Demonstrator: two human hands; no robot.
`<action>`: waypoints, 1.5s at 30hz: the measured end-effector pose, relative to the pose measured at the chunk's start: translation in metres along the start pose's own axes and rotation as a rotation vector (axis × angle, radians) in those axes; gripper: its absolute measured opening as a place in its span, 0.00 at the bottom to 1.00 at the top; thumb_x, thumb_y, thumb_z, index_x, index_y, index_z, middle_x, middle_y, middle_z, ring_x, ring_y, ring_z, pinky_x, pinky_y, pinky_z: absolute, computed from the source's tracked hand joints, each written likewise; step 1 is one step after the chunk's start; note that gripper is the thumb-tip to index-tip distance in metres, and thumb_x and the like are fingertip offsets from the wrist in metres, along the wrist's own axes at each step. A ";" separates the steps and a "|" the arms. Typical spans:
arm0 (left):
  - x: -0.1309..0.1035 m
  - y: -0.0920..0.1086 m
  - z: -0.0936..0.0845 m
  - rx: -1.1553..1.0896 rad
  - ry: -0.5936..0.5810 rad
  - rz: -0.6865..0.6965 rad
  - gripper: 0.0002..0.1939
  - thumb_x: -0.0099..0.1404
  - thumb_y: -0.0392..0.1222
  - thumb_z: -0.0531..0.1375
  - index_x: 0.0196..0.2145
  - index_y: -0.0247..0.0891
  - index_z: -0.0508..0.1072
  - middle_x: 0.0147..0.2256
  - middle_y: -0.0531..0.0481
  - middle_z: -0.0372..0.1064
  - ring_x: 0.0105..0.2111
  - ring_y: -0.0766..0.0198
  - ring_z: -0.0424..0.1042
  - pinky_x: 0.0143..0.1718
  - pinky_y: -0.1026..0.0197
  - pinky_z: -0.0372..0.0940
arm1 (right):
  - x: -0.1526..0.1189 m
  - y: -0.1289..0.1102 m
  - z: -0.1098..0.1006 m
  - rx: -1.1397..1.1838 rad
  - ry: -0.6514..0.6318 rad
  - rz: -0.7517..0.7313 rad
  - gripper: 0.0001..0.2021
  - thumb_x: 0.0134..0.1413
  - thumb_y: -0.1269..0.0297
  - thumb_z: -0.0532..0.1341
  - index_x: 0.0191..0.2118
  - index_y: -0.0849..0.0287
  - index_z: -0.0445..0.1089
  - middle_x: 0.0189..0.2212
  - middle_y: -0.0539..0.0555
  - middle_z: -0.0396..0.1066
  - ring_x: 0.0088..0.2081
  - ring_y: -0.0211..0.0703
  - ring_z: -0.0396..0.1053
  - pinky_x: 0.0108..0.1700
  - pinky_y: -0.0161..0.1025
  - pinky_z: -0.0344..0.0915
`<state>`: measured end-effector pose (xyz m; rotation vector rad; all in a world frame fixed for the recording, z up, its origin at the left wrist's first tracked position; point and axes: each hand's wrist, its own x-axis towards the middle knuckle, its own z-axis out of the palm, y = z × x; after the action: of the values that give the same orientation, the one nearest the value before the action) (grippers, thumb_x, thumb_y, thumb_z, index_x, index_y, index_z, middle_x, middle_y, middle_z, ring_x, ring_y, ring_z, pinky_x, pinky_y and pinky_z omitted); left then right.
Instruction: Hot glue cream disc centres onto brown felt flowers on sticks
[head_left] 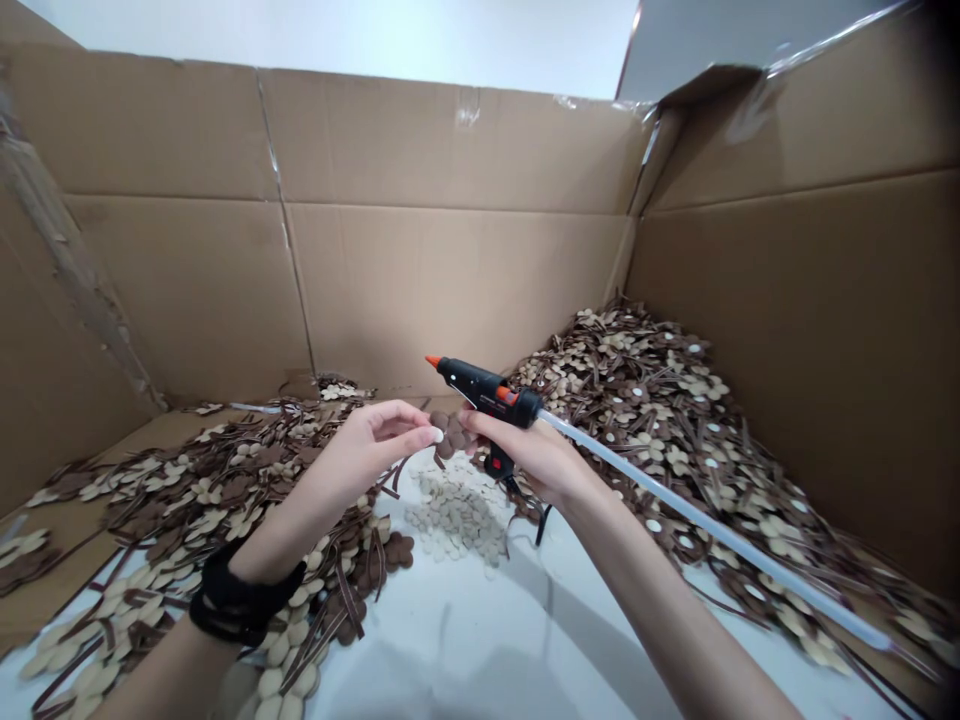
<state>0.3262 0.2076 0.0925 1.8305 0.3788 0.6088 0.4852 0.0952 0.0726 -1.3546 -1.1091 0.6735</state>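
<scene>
Right hand (541, 455) grips the glue gun (480, 388); left hand (379, 438), left of the gun, pinches a brown flower (453, 438). Pale discs (461, 515) lie below the gun.

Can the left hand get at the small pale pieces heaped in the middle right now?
Probably yes: the left hand is close to the small pale pieces, and nothing seems to block the way. It is holding a brown flower, though, so it may need freeing first.
</scene>
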 end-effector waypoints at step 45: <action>-0.012 -0.005 0.010 1.022 0.339 0.728 0.10 0.67 0.43 0.54 0.37 0.41 0.75 0.39 0.50 0.76 0.40 0.59 0.72 0.44 0.57 0.60 | -0.004 -0.006 0.012 0.042 0.111 -0.030 0.15 0.51 0.51 0.60 0.32 0.60 0.69 0.28 0.51 0.69 0.31 0.38 0.66 0.35 0.35 0.59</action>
<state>0.3222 0.1953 0.0829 2.8830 0.2426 1.4151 0.4719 0.0955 0.0757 -1.3213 -1.0194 0.5895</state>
